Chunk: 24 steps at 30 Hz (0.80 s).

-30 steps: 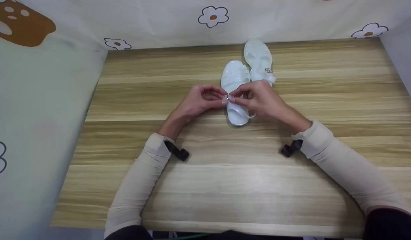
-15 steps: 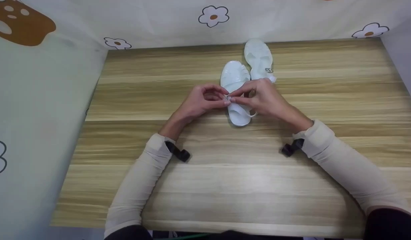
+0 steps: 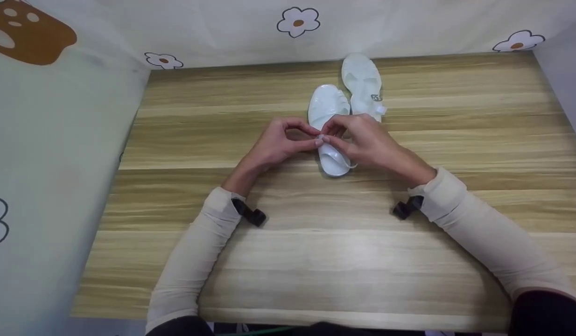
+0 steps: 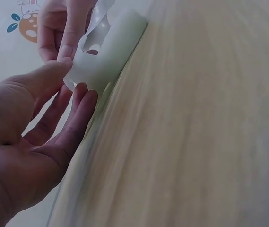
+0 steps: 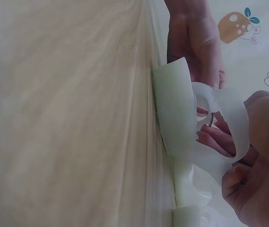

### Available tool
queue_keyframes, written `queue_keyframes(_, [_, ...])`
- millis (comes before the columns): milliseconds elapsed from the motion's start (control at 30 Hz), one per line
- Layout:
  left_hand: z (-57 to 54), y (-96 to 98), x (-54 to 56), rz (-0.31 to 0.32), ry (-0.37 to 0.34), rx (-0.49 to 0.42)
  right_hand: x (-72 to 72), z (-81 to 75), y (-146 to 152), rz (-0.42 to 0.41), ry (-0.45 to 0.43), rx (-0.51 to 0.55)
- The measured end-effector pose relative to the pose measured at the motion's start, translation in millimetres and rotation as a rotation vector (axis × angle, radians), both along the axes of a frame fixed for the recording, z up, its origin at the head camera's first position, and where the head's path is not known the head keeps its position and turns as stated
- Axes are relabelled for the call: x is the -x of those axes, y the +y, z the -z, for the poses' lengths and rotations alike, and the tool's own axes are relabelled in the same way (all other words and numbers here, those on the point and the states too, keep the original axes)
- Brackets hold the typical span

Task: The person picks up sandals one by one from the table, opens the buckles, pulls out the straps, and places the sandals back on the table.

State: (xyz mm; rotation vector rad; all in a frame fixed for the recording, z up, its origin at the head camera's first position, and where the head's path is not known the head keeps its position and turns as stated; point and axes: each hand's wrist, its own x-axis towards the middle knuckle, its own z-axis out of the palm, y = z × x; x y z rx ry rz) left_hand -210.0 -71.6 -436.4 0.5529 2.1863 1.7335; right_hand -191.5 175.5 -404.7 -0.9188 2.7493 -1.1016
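Note:
A white sandal [image 3: 329, 100] lies on the table with its toe pointing away and its heel toward me. At its left side, my left hand [image 3: 275, 143] pinches the ankle strap near the buckle between thumb and fingertips. My right hand [image 3: 369, 140] pinches the strap end at the same spot, its fingertips touching the left ones. Fingers mostly hide the buckle. In the right wrist view the strap [image 5: 240, 125] arches up from the heel [image 5: 174, 106]. The left wrist view shows the left thumb and fingers at the sandal's side [image 4: 120, 47].
A second white sandal [image 3: 360, 77] lies just beyond and to the right, its metal buckle [image 3: 376, 97] showing and its heel partly behind the right hand. The wood-grain table [image 3: 316, 261] meets a flower-printed cloth wall [image 3: 222, 32] at the back.
The right fingers have shifted slightly and closed in over the buckle, which showed between the hands before. The left hand stays nearly in place. The sandal has barely moved.

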Motion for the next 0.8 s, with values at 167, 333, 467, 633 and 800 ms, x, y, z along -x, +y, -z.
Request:
queue_keyframes(167, [-1.2,1.0,0.6,0.003,0.025,0.017,-0.2,-0.6,-0.5,-0.007,0.012,-0.020])
queue_keyframes(333, [-1.5,3.1,0.2,0.026,0.017,-0.018,-0.6,-1.8,-0.1,-0.011,0.007,-0.031])
queue_keyframes(467, [0.2,3.9,0.5,0.038,-0.001,-0.065,0.0,-2.0,0.3,-0.020,0.003,-0.028])
queue_keyframes(633, [2.9,4.1,1.0,0.044,0.030,-0.088,0.7,-2.3,2.2,-0.033,-0.040,-0.007])
queue_keyframes(800, [4.2,3.4,0.7,0.043,0.020,-0.098,2.2,-1.2,4.2,-0.035,-0.104,0.039])
